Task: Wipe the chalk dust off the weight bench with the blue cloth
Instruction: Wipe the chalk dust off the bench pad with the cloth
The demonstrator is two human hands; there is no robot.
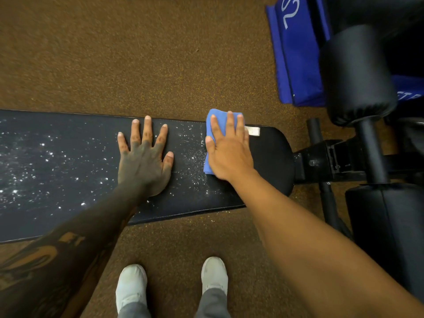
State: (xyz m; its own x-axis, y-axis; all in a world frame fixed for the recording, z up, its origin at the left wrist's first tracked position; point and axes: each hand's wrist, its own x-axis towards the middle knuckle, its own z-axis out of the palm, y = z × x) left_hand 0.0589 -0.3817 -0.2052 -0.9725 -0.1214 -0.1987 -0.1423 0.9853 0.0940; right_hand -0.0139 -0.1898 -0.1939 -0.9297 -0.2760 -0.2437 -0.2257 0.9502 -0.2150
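Blue cloth (212, 143) under right hand (229, 154)

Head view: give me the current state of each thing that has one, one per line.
weight bench: right end dark and clean, the rest speckled white.
chalk dust: unwiped left of the cloth, thin line at its left edge.
blue cloth: folded, flat on the pad, white tag showing.
right hand: flat, pressing on the cloth.
left hand: open, fingers spread, palm down on the dusty pad.
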